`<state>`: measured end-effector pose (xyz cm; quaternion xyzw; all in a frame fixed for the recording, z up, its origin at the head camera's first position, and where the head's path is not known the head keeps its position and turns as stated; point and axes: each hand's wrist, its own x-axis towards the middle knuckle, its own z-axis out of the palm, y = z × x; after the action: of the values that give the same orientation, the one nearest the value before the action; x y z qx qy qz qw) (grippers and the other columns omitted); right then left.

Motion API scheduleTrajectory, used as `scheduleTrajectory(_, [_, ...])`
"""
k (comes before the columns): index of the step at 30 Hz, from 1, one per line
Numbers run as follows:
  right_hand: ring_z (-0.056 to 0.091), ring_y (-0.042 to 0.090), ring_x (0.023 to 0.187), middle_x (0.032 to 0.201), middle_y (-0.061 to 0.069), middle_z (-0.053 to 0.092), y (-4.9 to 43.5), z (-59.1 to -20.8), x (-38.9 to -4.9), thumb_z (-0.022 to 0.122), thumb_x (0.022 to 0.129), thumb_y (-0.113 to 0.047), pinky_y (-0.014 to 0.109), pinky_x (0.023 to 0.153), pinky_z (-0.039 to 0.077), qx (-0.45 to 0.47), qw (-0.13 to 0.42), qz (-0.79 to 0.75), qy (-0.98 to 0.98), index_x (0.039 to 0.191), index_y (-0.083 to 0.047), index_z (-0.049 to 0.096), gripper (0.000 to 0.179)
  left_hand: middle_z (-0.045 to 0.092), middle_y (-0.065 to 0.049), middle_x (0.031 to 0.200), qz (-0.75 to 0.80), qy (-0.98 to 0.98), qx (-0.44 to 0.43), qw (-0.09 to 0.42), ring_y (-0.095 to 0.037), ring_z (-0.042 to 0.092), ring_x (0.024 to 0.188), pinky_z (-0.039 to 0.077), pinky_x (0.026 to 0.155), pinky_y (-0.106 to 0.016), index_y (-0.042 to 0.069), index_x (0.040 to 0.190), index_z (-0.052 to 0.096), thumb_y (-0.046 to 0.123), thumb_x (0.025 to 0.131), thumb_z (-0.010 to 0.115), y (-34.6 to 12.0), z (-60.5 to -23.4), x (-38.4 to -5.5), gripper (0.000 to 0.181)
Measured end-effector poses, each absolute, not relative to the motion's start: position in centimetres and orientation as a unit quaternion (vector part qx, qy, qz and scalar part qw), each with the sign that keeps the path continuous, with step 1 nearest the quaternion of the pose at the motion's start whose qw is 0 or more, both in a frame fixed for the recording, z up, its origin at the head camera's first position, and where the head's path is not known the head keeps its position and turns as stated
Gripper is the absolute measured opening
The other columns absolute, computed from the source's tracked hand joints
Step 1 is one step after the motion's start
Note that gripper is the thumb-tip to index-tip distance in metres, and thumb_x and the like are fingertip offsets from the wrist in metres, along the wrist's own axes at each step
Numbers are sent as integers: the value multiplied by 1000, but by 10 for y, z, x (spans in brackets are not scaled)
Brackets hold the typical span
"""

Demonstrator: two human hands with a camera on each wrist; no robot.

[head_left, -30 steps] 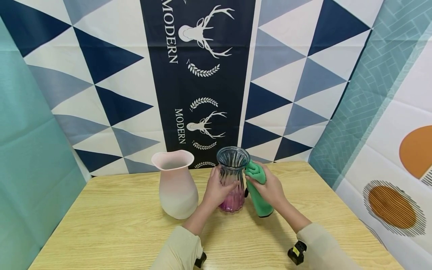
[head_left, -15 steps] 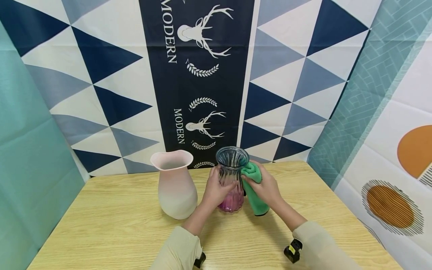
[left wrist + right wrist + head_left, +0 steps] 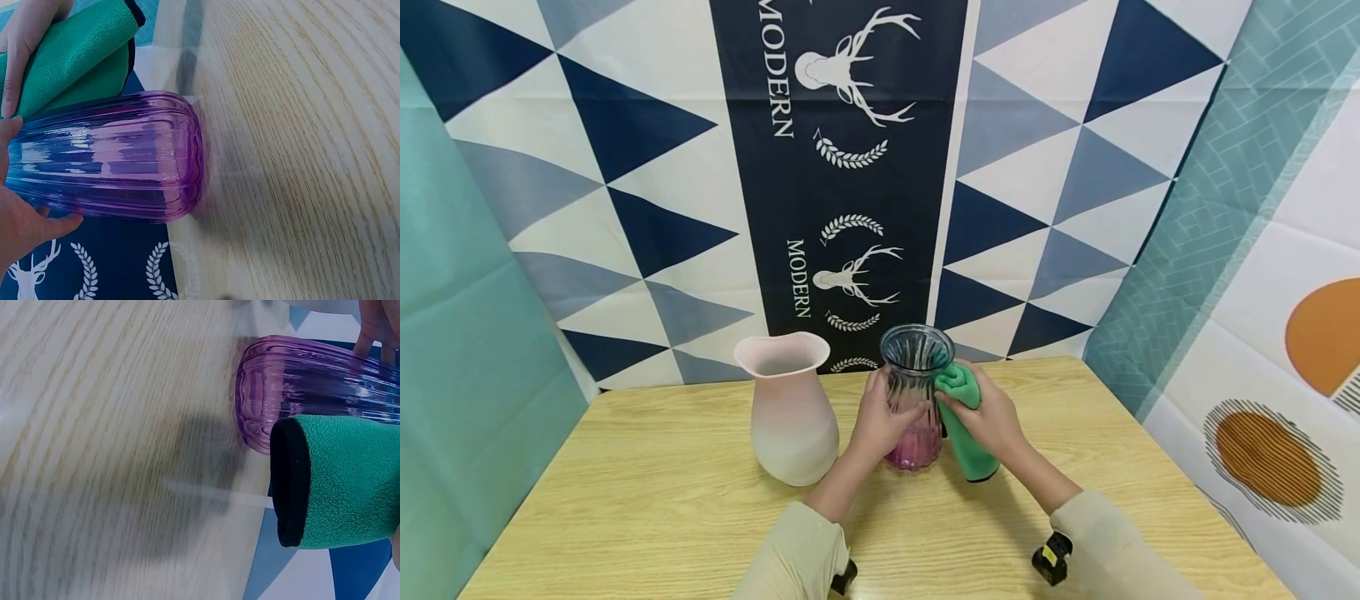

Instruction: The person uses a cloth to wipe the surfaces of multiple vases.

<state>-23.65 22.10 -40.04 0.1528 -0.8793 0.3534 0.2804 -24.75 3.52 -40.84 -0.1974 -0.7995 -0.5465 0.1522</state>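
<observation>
A ribbed glass vase, blue at the flared rim and pink-purple at the base, stands upright toward the back of the table. My left hand grips it around the side, thumb across the front. On its other side my right hand holds a folded green cloth with a dark edging, pressed against the vase just below the rim. In the left wrist view the vase shows its purple base near the tabletop. The cloth hangs down in the right wrist view, partly covering the vase.
A white vase with a pinkish wavy rim stands just left of my left hand. Everything rests on a light wood table. A patterned cloth backdrop rises behind the table's back edge, with hangings on both sides.
Over the last second my right hand and the cloth have shifted slightly left, closer against the glass vase. My left hand keeps its grip, and both vases stay in place.
</observation>
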Motion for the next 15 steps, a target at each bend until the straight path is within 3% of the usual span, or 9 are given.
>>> scheduleTrajectory(15, [63, 30, 95, 114, 15, 64, 225, -411, -233, 71, 83, -30, 48, 73, 50, 147, 259, 339, -892, 133, -14, 48, 57, 43, -15, 133, -548, -799, -194, 151, -30, 44, 127, 36, 107, -47, 4, 138, 38, 29, 79, 74, 36, -409, -248, 74])
